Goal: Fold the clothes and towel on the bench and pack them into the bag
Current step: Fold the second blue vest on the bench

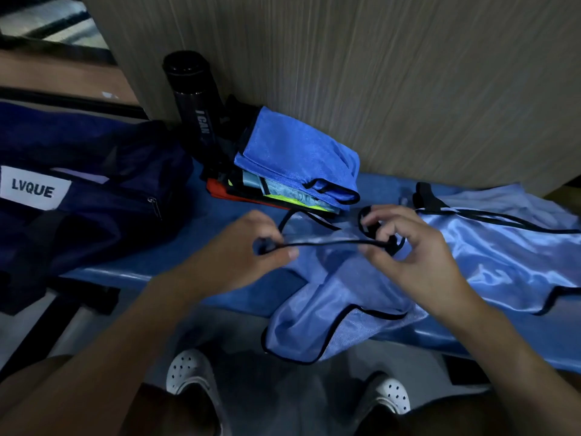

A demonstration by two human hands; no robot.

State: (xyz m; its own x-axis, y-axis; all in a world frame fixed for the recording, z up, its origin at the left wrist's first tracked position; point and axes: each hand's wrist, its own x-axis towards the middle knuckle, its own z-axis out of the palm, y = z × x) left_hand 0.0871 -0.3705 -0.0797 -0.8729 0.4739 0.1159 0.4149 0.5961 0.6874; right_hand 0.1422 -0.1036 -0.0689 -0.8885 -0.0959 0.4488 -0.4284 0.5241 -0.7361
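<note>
The white patch [35, 188] on the dark blue cloth bag [94, 196] says "LVQUE". The tall black bottle [191, 99] says "I CAN".

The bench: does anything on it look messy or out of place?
Only the vest: it lies crumpled, one corner drooping over the front edge of the bench, unlike the neat folded stack beside it. The left hand and right hand pinch its black trim.

Bag [94, 184] sits at 9 o'clock on the surface [220, 221], with the bottle [191, 99] standing behind it at 11, against the wall panel [377, 73]. Folded stack [295, 162] at 12, just right of the bottle. Loose garment [487, 256] spreads out at 3, its near edge hanging off the front. Left hand [245, 247] and right hand [418, 247] side by side over centre; shoes [188, 372] on the floor at 6.
</note>
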